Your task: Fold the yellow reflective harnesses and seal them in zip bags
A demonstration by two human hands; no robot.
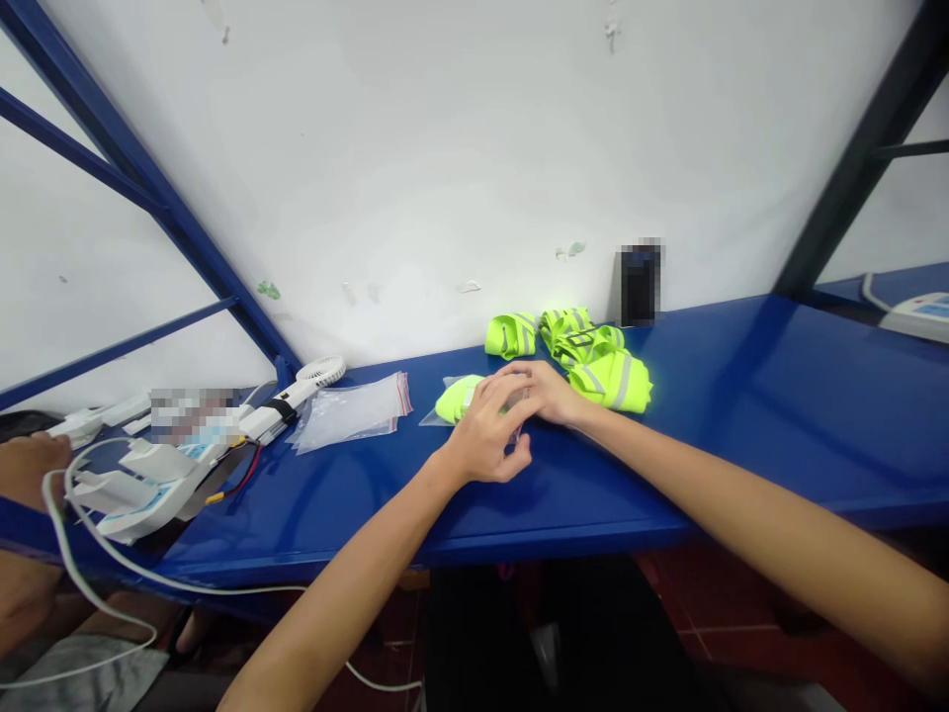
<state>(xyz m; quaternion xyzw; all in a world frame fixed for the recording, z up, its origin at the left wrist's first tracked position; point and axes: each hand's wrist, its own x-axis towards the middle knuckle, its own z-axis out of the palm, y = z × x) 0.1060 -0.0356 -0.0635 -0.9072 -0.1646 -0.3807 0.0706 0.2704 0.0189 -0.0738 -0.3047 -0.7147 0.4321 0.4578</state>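
Observation:
A clear zip bag (431,418) with a folded neon-yellow cloth (454,400) inside lies on the blue table in front of me. My left hand (487,433) is over the bag's right end, its fingers bent and closed on the plastic. Just beyond it, my right hand (545,392) curls its fingers onto the same end, touching my left. Between them they cover the bag's opening and part of the cloth. Close behind my right hand sit several folded neon-yellow reflective vests (614,381). A single rolled one (511,336) lies by the wall.
Left of the bag is a stack of clear zip bags (354,410) with red-edged tops. A white handheld fan (321,372), power strips (152,485) and white cables lie farther left, near another person's hand (34,467). A dark upright object (639,287), blurred out, leans at the wall.

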